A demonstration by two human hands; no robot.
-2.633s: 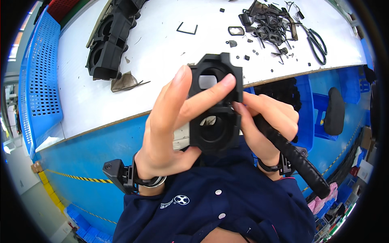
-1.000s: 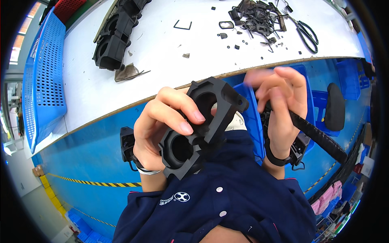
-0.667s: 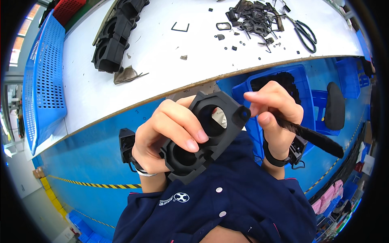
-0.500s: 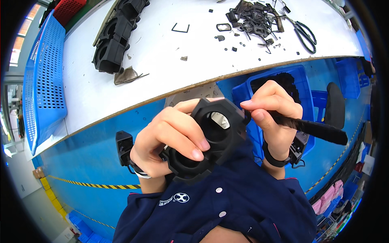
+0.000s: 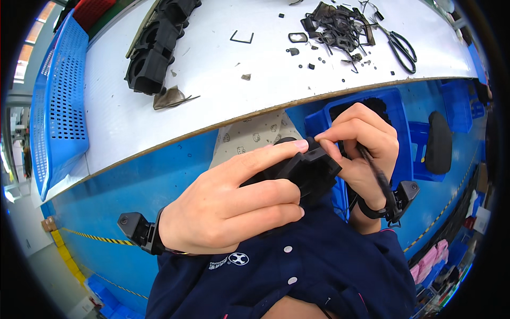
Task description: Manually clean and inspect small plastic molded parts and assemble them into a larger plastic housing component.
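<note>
Head view: white table (image 5: 223,69) up top, fiddly two-hander in front
Left hand (image 5: 228,210) and right hand (image 5: 366,143) meet just off its near edge, black part (image 5: 313,173) between them. Left grip's wrapped round it; right grip's curled on a slim dark strip (image 5: 377,174), fingertips at the part's edge. Looks like the fingertip-work step; next move probably calls for keeping the part steady.

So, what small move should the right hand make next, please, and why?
Perhaps a gentle tug with the right hand at the edge of the black part: its thumb and forefinger are close together there, and the left hand holds the part. Whether they pinch anything small is hard to tell.
</note>
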